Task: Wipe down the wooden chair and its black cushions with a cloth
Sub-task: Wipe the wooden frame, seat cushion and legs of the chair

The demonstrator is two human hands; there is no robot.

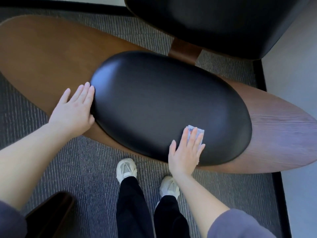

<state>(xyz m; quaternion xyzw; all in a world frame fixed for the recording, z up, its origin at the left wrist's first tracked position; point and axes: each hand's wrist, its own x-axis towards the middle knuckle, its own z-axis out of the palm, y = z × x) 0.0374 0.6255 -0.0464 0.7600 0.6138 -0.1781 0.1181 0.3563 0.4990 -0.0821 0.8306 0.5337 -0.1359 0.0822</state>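
Down at near-right edge of seat cushion [163,103]: pressing cloth [197,130] flat w/ right hand [186,152], fingers straight, nothing clamped. Bracing w/ left hand [75,109], likewise flat & open, on wooden chair wing [42,57], fingertips touching cushion's left rim. Hands well apart.

Risk w/ such a small cloth, mostly hidden under fingers: sliding out or bunching on slick surface, then smearing w/ bare palm instead of wiping. Risk no. 2, w/ short strokes: skipping far side, plus back cushion [214,23] up top. Too much wt on that left wing: prob. tipping or shifting whole chair on carpet [85,169]. Seam btwn cushion & wood: likely dust trap, easy to miss. No telling whether wood already done.
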